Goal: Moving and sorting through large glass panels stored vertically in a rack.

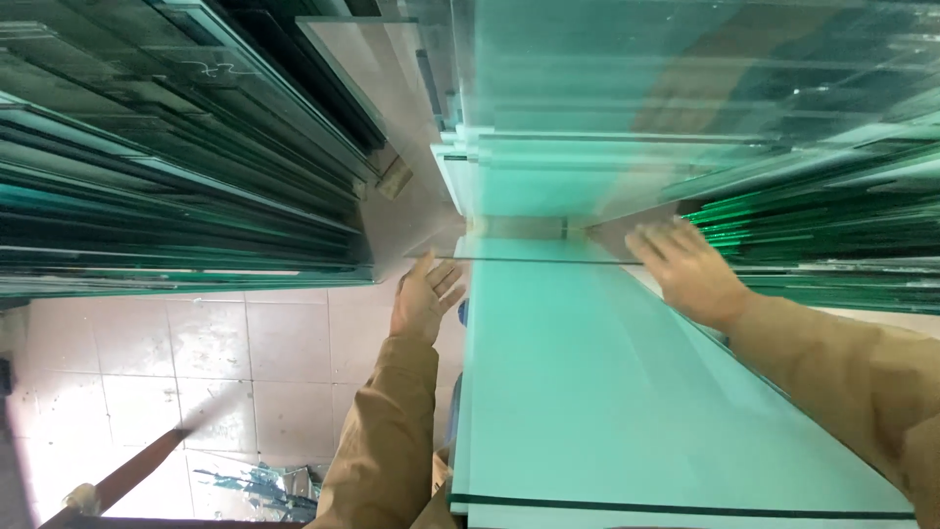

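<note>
A large pale green glass sheet (587, 392) lies before me, running from the bottom of the view up toward stacked panes. My left hand (426, 294) rests with spread fingers against the sheet's left edge near its far corner. On the far right part of the sheet, my right hand (690, 269) lies flat with fingers spread. Both arms wear tan-brown sleeves (382, 441). Neither hand wraps around anything.
Dense stacks of green-edged glass panes stand at the left (166, 176), at the upper centre (607, 127) and at the right (832, 235). Below lies a pale tiled floor (196, 362) with broken glass shards (259, 485) and a dark rod (127, 475).
</note>
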